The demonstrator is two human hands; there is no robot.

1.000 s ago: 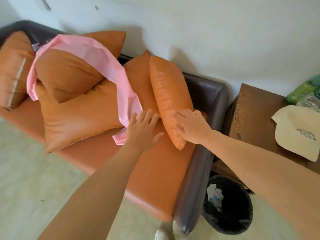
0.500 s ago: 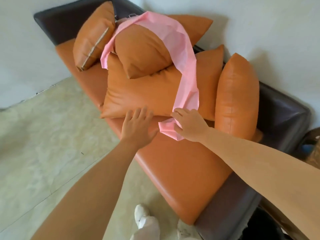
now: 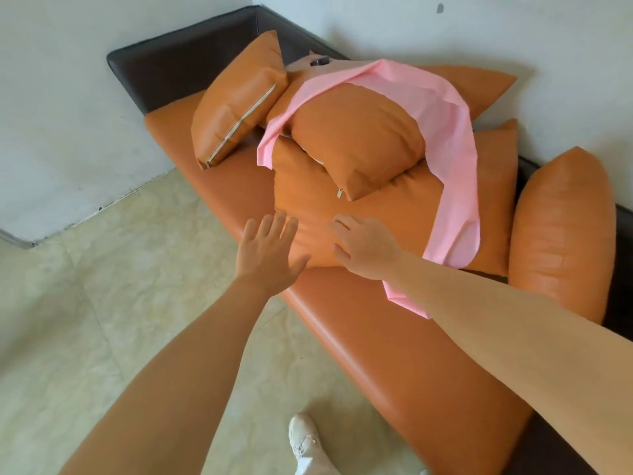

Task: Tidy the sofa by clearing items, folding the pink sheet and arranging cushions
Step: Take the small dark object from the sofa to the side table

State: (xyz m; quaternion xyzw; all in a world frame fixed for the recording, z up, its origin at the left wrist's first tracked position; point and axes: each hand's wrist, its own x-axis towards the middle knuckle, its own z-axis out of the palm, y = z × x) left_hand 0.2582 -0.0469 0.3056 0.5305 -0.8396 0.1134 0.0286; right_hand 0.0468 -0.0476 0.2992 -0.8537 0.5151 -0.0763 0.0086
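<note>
An orange sofa [image 3: 394, 341] with dark arms holds several orange cushions. A pink sheet [image 3: 448, 138] drapes over the pile and hangs down to the seat. A big cushion [image 3: 387, 214] lies flat in the middle with a smaller cushion [image 3: 356, 142] on top of it. My left hand [image 3: 270, 252] is spread open at the big cushion's near left corner. My right hand [image 3: 366, 248] rests on the big cushion's front edge, fingers apart, holding nothing. One cushion [image 3: 565, 231] stands upright at the right, another [image 3: 239, 101] leans at the far left.
Two more cushions [image 3: 493, 87] lie behind the pile against the sofa back. A small dark object [image 3: 320, 61] peeks out at the sheet's far end. Pale tiled floor [image 3: 113, 275] runs left of the sofa. A white shoe [image 3: 305, 440] shows at the bottom.
The view swung left along the sofa. My right hand left the upright cushion, passed the sheet's hanging end, and now both hands sit at the big flat cushion's front edge.
</note>
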